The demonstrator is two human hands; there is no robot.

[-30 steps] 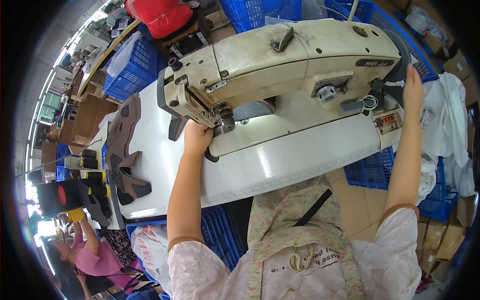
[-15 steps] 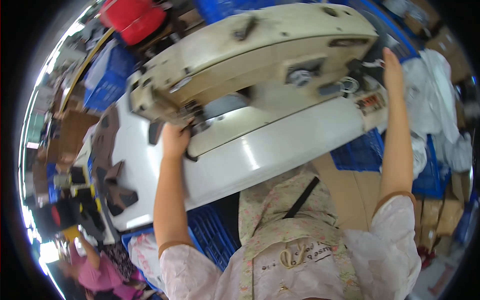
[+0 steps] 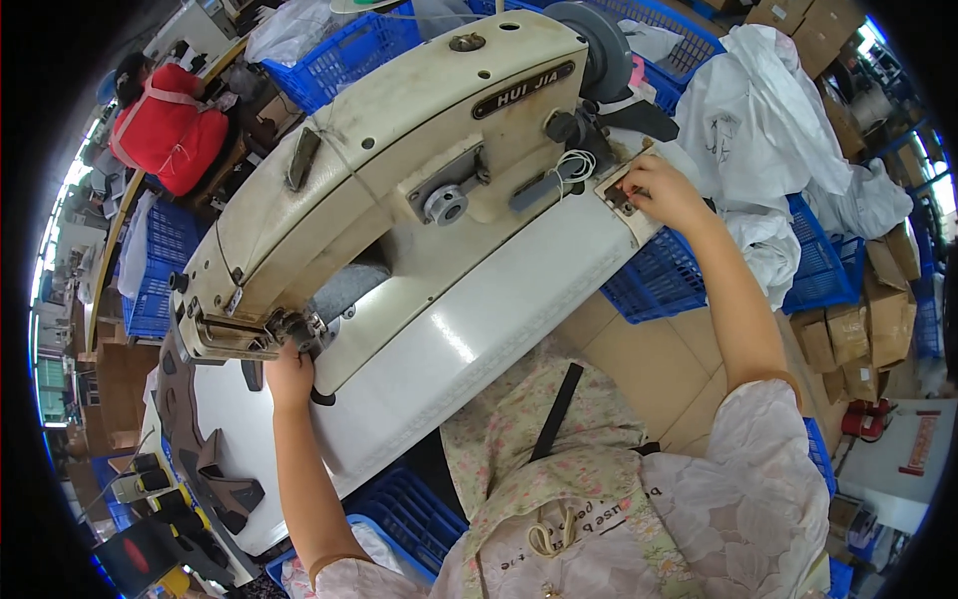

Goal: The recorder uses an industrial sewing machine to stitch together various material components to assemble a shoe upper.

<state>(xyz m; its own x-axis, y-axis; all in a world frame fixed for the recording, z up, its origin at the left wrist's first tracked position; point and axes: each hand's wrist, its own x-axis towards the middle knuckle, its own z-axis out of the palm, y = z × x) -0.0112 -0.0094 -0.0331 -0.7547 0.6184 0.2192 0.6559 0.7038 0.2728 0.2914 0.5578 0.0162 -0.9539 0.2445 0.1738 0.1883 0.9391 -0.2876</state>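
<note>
A large cream sewing machine point(image 3: 329, 190) stands on a white work table point(image 3: 419, 364). My left hand point(image 3: 289, 377) is at the needle and presser foot area point(image 3: 296, 329) under the machine's head. Its fingertips are mostly hidden there, so its grip does not show. At the table's right end, my right hand point(image 3: 667, 192) reaches into a small open recess point(image 3: 616, 195), fingers bent and pinched together. Whatever they hold is too small to make out. Just beside it, a loop of white cord point(image 3: 574, 170) hangs on the machine's base.
Dark brown cut pieces point(image 3: 215, 469) lie at the table's left edge. Blue crates point(image 3: 654, 275) stand below and behind the table, and white bags point(image 3: 748, 120) are heaped at the right. A person in red point(image 3: 170, 130) sits at the far left. Cardboard boxes point(image 3: 858, 329) stand at the right.
My right hand has come down from beside the machine's right end into the recess, its fingers now pinched. The left hand stays by the needle. The whole view has shifted and turned.
</note>
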